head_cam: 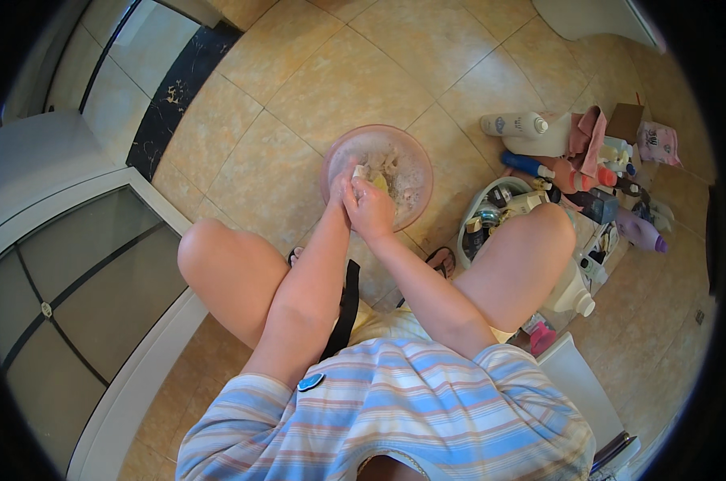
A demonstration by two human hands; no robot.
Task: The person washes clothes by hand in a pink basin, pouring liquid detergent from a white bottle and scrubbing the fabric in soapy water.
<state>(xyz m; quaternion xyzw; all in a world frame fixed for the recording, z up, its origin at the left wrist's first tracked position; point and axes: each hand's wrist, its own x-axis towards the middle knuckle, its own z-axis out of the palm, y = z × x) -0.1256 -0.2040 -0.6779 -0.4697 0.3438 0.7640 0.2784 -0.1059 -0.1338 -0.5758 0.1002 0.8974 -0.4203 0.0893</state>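
A round pink basin [426, 201] of sudsy water stands on the tiled floor between my feet. My left hand [343, 187] and my right hand [370, 207] meet over its near left part, the fingers closed together. A small white piece [359, 172], perhaps wet cloth, shows between them; which hand grips it is hard to tell. Pale wet fabric [387, 162] and something yellow [380, 182] lie in the foam just beyond my right hand.
To the right are a pale tub [464, 237] of bottles and jars, a white bottle [513, 124], a pink cloth [586, 138], a blue bottle [522, 162] and a purple bottle [636, 228]. A white-framed glass door [98, 270] is at the left, by a black stone threshold [173, 93].
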